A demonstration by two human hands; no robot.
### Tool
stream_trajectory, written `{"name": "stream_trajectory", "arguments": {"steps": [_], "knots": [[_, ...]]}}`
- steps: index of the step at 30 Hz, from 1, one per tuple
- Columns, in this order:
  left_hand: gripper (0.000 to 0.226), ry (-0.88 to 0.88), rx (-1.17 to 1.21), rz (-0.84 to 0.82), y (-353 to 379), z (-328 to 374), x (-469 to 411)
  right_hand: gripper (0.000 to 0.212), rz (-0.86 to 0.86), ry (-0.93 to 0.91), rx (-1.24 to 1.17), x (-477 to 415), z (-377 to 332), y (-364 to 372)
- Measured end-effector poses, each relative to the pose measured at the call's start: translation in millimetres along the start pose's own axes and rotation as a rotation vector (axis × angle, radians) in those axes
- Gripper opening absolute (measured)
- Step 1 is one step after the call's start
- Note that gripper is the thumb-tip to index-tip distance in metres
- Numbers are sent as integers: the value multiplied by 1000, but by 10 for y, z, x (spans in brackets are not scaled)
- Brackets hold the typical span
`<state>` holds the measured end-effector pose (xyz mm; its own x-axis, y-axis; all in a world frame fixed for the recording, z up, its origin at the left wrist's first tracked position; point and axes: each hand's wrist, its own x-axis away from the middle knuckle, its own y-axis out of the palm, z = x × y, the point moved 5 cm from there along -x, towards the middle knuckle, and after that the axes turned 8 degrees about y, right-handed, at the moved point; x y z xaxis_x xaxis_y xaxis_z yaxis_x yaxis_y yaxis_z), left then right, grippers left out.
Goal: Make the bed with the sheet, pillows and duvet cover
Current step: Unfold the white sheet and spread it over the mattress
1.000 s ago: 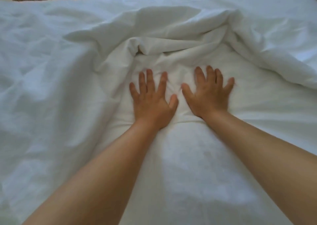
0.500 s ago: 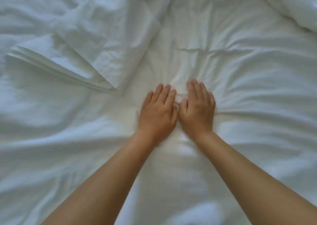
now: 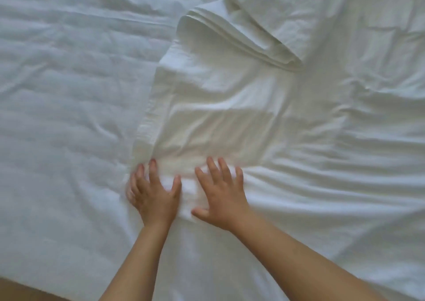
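A white sheet (image 3: 230,121) lies rumpled across the middle and right of the bed, its left edge running from the top centre down to my hands. Part of it is folded into a layered bundle (image 3: 248,41) near the top. My left hand (image 3: 153,192) lies flat with fingers spread at the sheet's left edge. My right hand (image 3: 220,192) presses flat on the sheet beside it, fingers apart. Neither hand grips the fabric. To the left the quilted white mattress cover (image 3: 69,94) is bare.
The bed's near edge (image 3: 34,288) runs across the bottom left, with brown floor (image 3: 13,293) below it. Creases fan out over the sheet to the right of my hands.
The view has swung left, so the bare mattress cover now shows. My hands, which lay side by side, have moved apart and their fingers have spread. The folded bundle now lies up and right.
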<state>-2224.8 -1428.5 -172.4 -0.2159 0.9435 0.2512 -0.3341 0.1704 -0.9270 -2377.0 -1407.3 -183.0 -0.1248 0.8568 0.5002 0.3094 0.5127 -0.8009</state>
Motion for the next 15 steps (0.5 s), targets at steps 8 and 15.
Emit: {"name": "stream_trajectory", "arguments": {"steps": [8,15], "knots": [[24,-188,642,-219,-199,-413,-210,75,71,90,203,27,-871,101],[8,131,786,-256,-789,-136,297,21,105,222,-187,310,-826,-395]]}}
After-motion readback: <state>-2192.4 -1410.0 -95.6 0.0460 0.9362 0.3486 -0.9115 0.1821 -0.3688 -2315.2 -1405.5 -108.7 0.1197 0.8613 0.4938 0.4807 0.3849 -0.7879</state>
